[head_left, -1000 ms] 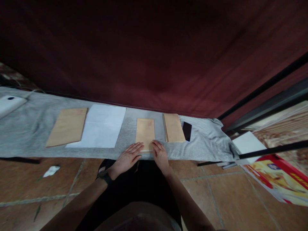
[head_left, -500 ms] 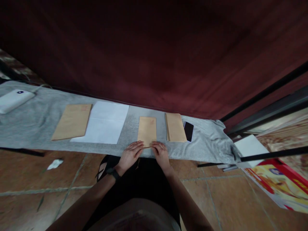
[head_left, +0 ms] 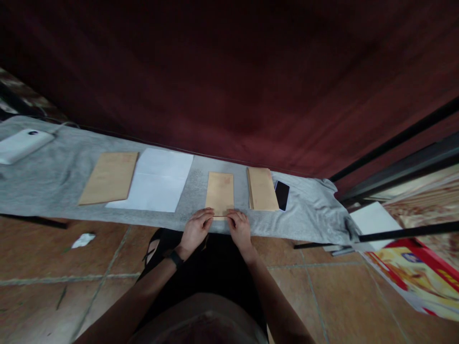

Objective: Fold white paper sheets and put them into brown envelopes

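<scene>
A brown paper envelope lies upright to me on the grey cloth, with a faint reddish print near its far right corner. At its near end, a dark line runs across, with a narrow strip of the same brown paper on my side of it. My left hand pinches the near left corner, its fingers bent. The near right corner is pinched by my right hand. Thumbs and fingertips partly hide both corners. To the right lies a stack of similar brown envelopes.
White paper sheets lie left of my hands, partly under a second brown pile. A dark-screened phone is beside the right stack. A white device sits far left. Near the cloth's right end are a metal frame and a printed box.
Both hands' fingertips have curled in a little at the envelope's near end. The dark line and the narrow strip now show there. The view has shifted slightly.
</scene>
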{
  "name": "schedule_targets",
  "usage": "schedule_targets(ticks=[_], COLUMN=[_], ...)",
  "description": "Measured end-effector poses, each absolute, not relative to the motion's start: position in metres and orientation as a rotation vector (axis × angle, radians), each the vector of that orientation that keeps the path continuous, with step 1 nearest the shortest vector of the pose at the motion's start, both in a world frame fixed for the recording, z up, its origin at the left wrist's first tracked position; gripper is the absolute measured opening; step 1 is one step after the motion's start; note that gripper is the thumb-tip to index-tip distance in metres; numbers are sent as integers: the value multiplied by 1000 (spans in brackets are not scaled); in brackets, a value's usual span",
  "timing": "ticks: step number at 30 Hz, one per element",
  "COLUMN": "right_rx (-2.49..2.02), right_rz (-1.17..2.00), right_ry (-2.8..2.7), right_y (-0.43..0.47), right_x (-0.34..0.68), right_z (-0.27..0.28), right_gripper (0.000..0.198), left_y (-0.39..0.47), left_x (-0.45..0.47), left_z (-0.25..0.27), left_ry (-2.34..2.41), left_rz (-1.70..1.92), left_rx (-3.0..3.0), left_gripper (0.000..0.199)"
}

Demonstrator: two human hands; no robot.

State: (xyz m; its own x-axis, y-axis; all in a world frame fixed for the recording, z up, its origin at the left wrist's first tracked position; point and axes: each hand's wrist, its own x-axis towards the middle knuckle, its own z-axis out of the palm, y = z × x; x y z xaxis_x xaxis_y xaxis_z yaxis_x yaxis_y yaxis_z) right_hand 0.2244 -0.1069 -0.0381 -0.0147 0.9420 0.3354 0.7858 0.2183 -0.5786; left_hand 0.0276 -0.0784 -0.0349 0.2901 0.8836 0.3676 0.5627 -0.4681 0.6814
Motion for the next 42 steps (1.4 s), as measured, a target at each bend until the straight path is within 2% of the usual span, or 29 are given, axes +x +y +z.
schedule_targets(ticks=[6,16,29,38,42], right_rx=[-1629,-1459,-1558,-1591,-1588], right_rz=[280,254,209,179,167], right_ry=[-1817,-2129,-2075,-2060,-2088], right_y=[-108,-142,-140,-141,-141], right_x=[223,178,198,215,215], right_z=[-36,-34,-37,-42,-42], right_gripper=[18,48,46,47,48], left_y=[-79,-79,-81,-107,-121], left_x=[29,30,28,43,55], left_z=[-37,-41,-37,-43,-45], left_ry=[1327,1369,1339,1223,1336], left_rz=[1030,1014,981,696,644], left_rx=[2100,2120,2201,2566,2606], left_gripper=[25,28,31,44,51])
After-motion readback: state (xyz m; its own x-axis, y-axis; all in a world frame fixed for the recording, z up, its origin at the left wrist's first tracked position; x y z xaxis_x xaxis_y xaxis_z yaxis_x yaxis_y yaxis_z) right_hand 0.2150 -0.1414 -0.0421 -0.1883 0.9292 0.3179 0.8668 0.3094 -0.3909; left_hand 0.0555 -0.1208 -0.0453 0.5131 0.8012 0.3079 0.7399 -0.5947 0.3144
